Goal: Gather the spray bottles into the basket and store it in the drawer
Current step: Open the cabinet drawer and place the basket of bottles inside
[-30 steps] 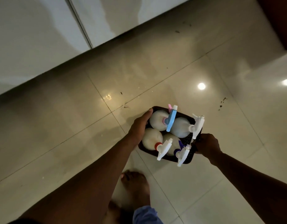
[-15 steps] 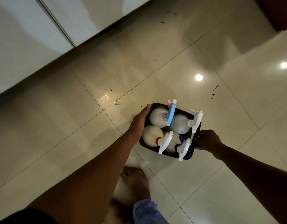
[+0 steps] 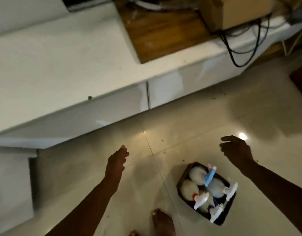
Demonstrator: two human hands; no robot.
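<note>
A dark basket (image 3: 223, 217) stands on the tiled floor at the lower right, packed with several white spray bottles (image 3: 196, 174) lying with their trigger heads up; one head is light blue (image 3: 209, 178). My left hand (image 3: 116, 161) hovers over the floor left of the basket, fingers apart and empty. My right hand (image 3: 235, 149) hovers above and beyond the basket, also empty with fingers spread. Neither hand touches the basket. Closed white drawer fronts (image 3: 116, 106) run along the low cabinet ahead.
The low white cabinet (image 3: 61, 65) has a wooden inset (image 3: 164, 31), a cardboard box (image 3: 232, 11) and black cables (image 3: 238, 53) on top. A white block (image 3: 10, 184) juts out at the left. My bare foot (image 3: 162, 222) is beside the basket.
Both hands have let go of the basket, which now rests on the floor. The hands have lifted away, and the view has tilted up to show the cabinet.
</note>
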